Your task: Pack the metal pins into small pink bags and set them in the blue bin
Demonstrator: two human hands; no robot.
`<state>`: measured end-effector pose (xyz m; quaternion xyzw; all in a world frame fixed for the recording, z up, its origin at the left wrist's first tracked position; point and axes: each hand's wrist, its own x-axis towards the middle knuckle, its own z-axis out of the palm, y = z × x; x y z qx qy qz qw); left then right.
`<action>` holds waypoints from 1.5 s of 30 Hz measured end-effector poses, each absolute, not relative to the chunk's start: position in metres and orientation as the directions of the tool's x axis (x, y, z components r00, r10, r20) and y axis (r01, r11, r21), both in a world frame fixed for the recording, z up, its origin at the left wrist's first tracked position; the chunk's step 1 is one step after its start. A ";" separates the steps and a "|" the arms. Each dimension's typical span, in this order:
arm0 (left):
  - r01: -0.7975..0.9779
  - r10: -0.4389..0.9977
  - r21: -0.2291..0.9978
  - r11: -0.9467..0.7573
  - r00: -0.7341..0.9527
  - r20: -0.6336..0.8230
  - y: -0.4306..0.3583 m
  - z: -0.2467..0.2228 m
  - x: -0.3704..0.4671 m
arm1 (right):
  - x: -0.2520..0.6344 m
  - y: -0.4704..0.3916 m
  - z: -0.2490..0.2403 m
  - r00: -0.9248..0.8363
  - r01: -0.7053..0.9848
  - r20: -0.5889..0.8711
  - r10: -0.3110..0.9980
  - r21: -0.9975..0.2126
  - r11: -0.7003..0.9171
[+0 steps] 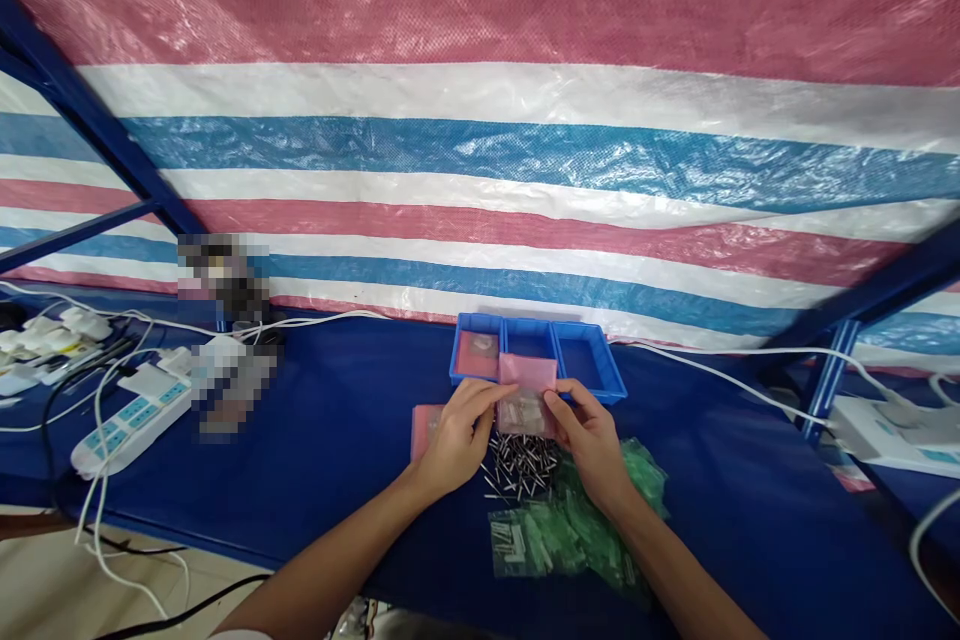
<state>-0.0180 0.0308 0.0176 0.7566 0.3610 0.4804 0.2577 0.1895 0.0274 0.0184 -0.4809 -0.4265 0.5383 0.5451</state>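
Between my two hands is a pink plastic bag (528, 374) with a clear lower part, held in front of the blue trays. My left hand (459, 425) has its fingers closed on the bag's left side. On the right edge, the thumb and fingers of my right hand (589, 430) pinch the same bag. Just below it lies a pile of small dark metal pins (523, 468). Green plastic bags (570, 535) are heaped under and beside my right forearm. Another pink bag (421, 428) rests on the table, partly behind my left hand.
Three joined blue trays (592, 362) stand at the back of the blue table (330, 440); the left one holds a pink bag (478, 352). A white power strip (131, 428) with cables lies at the left, another power strip (892, 435) at the right. A striped sheet hangs behind.
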 end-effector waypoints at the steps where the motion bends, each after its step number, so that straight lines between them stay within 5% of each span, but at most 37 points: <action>1: 0.305 0.788 0.727 -0.615 0.285 0.546 0.030 0.017 -0.018 | 0.189 0.028 0.018 0.058 -0.177 -0.057 0.997 -0.983 -0.046; 35: 0.397 0.844 0.757 -0.519 0.095 0.529 0.031 0.020 -0.015 | 0.186 0.030 0.016 -0.038 -0.225 0.013 0.999 -0.974 0.005; 45: 0.341 0.767 0.687 -0.642 0.267 0.584 0.031 0.024 -0.018 | 0.191 0.030 0.019 0.024 -0.194 -0.020 0.999 -0.981 -0.015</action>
